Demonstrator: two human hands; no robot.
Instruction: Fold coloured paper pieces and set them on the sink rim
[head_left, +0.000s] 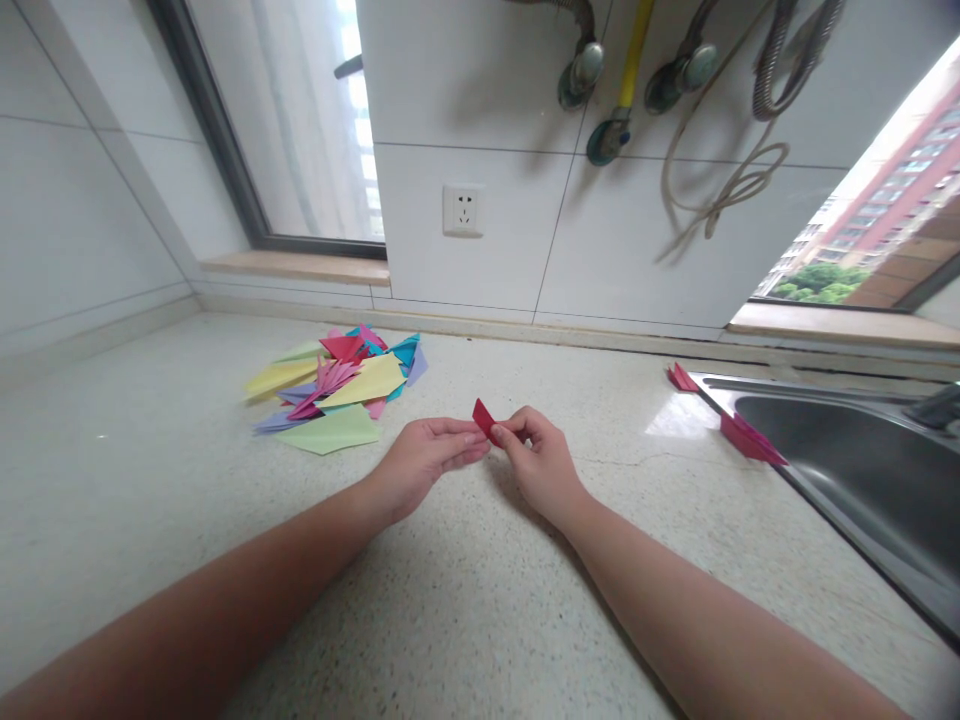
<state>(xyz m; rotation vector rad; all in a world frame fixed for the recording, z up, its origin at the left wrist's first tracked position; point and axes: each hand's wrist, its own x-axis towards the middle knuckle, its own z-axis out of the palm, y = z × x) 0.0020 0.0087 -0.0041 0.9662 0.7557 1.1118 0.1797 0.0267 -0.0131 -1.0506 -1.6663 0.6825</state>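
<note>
A speckled stone desk (150, 470) meets white wall tiles, a sink (847, 450) at its right edge. Left hand (420, 455) and right hand (536, 455) both pinch a small red folded paper (483, 417) mid-desk; bare surface surrounds them.

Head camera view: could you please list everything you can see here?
folded paper: one, red, pinched between both hands
paper pile: one, yellow, green, pink, blue and purple, counter, far left
loose folded pieces: two, red, by the sink's left rim
sink: one, steel, right
counter: one, pale speckled, under everything
socket: one, white, tiled wall
hoses: several, grey and yellow, hanging on wall
left hand: one, bare, gripping folded paper
right hand: one, bare, gripping folded paper
</note>
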